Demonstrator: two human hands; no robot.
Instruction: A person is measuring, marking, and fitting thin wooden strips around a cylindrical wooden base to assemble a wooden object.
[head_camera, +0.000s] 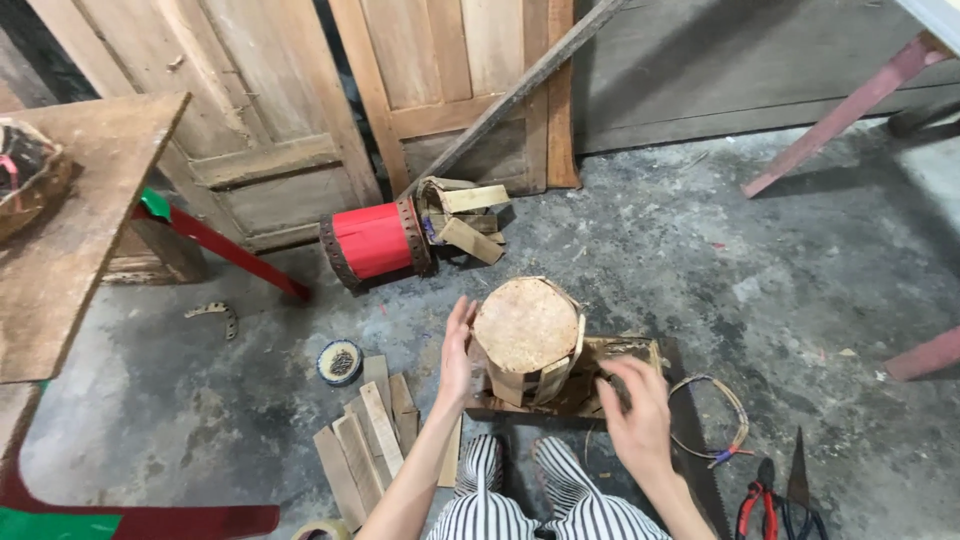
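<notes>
A small barrel-shaped wooden drum body (528, 340) made of upright slats stands on a flat wooden board (620, 352) on the floor in front of me. My left hand (457, 352) is open, its palm flat against the drum's left side. My right hand (636, 408) hovers low at the drum's right, fingers curled near its base; whether it holds anything I cannot tell. My striped trouser legs (540, 500) show below.
A red drum shell with loose slats (385, 240) lies on its side behind. Wooden slats (365, 440) and a small tin of nails (340, 362) lie at the left. A wire loop (715, 420), red pliers (762, 505) and a saw blade (798, 480) lie at the right. A table (70, 220) stands left.
</notes>
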